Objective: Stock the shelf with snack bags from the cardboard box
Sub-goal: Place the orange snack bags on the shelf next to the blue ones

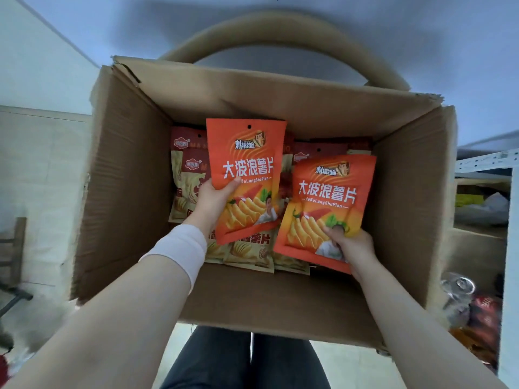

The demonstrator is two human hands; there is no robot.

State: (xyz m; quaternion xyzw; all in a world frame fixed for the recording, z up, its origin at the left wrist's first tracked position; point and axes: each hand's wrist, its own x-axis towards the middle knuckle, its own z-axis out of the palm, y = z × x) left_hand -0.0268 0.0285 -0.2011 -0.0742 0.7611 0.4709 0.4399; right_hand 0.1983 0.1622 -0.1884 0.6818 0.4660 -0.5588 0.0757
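Observation:
An open cardboard box (126, 192) stands in front of me, its flaps up. Inside lie several snack bags (191, 178), beige and dark red. My left hand (213, 200) grips the lower left edge of an orange snack bag (247, 164) and holds it upright above the box's contents. My right hand (351, 245) grips the bottom right corner of a second orange snack bag (325, 203), tilted slightly, over the right half of the box. A white band wraps my left wrist.
A shelf unit (486, 161) stands at the right edge, with items on its boards and a can (457, 290) and red packets low down. A curved tan chair back (280, 32) rises behind the box. A wooden frame (16, 248) is at the left. My legs are below.

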